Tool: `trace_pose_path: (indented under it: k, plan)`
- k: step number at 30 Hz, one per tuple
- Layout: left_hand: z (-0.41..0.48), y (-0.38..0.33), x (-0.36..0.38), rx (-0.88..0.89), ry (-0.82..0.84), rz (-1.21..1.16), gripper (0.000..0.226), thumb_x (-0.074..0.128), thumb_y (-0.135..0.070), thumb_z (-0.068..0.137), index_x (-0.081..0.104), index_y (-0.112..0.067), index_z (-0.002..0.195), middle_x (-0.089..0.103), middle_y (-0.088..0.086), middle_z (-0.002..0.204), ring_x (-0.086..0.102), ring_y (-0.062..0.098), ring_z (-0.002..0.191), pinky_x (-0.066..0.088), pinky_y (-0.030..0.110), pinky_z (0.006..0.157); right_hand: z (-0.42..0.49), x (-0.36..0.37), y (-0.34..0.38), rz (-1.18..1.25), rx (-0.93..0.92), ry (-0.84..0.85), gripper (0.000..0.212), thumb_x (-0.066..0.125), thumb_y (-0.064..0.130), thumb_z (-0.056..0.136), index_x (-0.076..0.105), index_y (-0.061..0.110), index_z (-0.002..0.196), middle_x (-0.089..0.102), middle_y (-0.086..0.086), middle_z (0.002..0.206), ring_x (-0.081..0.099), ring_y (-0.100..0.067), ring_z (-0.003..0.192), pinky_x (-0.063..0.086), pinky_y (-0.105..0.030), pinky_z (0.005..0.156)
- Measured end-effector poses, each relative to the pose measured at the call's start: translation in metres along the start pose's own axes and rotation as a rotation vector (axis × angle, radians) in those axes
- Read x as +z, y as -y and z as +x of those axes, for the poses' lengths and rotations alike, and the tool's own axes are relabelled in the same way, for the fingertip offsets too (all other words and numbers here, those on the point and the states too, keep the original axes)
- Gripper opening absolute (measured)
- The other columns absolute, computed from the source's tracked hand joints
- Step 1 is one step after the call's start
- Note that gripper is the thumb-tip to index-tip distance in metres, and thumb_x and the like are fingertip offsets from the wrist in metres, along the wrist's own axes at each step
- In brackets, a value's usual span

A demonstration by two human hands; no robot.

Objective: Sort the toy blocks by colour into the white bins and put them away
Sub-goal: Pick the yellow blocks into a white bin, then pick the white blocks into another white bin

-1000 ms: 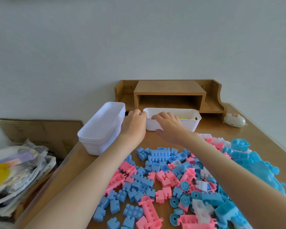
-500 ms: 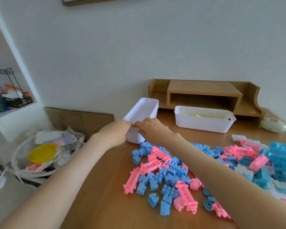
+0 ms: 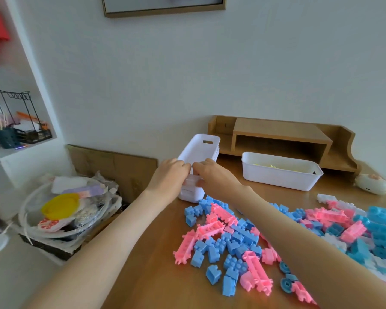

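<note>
A stack of nested white bins [image 3: 198,150] stands at the table's left rear. My left hand [image 3: 168,177] and my right hand [image 3: 212,177] both grip the near end of the top bin, which is tilted up off the bins below it. To the right, a separate white bin [image 3: 276,177] holds yellow pieces. Pink and blue toy blocks [image 3: 230,239] lie scattered over the wooden table [image 3: 156,284] in front of me. More pink, blue and white blocks [image 3: 366,228] are piled at the right.
A wooden desk shelf [image 3: 279,134] runs along the wall behind the bins. A small white oval gadget [image 3: 372,186] sits at the far right. Left of the table's edge lie a cardboard sheet [image 3: 112,163] and a heap of bags with a yellow lid [image 3: 60,205].
Both hands left the bin with yellow pieces and went left to the stacked bins. The near end of the top bin has been raised. My view swung left and up.
</note>
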State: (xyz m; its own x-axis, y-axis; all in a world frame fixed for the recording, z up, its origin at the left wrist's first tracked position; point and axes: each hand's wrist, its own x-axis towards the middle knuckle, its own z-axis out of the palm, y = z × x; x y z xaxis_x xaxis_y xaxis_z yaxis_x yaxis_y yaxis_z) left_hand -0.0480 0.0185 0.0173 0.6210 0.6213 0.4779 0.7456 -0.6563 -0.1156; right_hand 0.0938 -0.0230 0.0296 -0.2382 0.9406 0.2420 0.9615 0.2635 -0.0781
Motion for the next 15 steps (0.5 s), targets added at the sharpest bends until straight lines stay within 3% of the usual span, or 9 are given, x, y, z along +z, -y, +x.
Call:
trace_pose_path:
  k: [4, 7, 10, 13, 15]
  plan:
    - [-0.002, -0.001, -0.003, -0.015, -0.027, 0.001, 0.002, 0.057, -0.009, 0.088, 0.057, -0.011, 0.087, 0.059, 0.004, 0.087, 0.055, 0.024, 0.086, 0.026, 0.027, 0.071, -0.001, -0.002, 0.001, 0.004, -0.014, -0.067, 0.024, 0.060, 0.006, 0.088, 0.052, 0.014, 0.108, 0.055, -0.003, 0.107, 0.037, -0.008, 0.088, 0.052, -0.032, 0.079]
    - [-0.002, -0.002, -0.008, 0.018, -0.075, -0.030, 0.020, 0.063, -0.017, 0.087, 0.046, -0.016, 0.077, 0.053, 0.002, 0.079, 0.050, 0.021, 0.077, 0.023, 0.027, 0.068, -0.002, -0.003, -0.001, 0.010, -0.027, -0.096, 0.020, 0.060, 0.006, 0.088, 0.053, 0.013, 0.105, 0.055, -0.002, 0.103, 0.036, -0.008, 0.087, 0.051, -0.031, 0.079]
    - [-0.002, -0.005, -0.012, -0.002, -0.115, -0.046, 0.015, 0.057, -0.015, 0.092, 0.048, -0.015, 0.080, 0.057, 0.005, 0.085, 0.054, 0.023, 0.084, 0.025, 0.026, 0.071, -0.004, -0.003, -0.006, 0.026, -0.041, -0.152, 0.015, 0.059, 0.004, 0.087, 0.053, 0.012, 0.098, 0.055, -0.003, 0.098, 0.039, -0.010, 0.086, 0.051, -0.034, 0.077]
    - [-0.003, -0.017, -0.020, -0.013, -0.235, -0.008, 0.023, 0.077, -0.007, 0.072, 0.054, -0.010, 0.071, 0.056, 0.006, 0.073, 0.057, 0.027, 0.071, 0.040, 0.033, 0.067, -0.007, -0.006, -0.012, 0.012, -0.101, -0.227, 0.010, 0.056, 0.007, 0.090, 0.056, 0.012, 0.098, 0.054, -0.002, 0.094, 0.035, -0.009, 0.085, 0.043, -0.026, 0.074]
    - [0.000, -0.022, -0.020, 0.013, -0.327, -0.041, 0.033, 0.083, -0.001, 0.060, 0.052, -0.010, 0.066, 0.054, 0.006, 0.067, 0.055, 0.027, 0.062, 0.039, 0.029, 0.059, -0.011, -0.011, -0.017, 0.009, -0.129, -0.275, 0.009, 0.055, 0.010, 0.092, 0.058, 0.011, 0.100, 0.052, -0.003, 0.093, 0.033, -0.010, 0.085, 0.037, -0.023, 0.074]
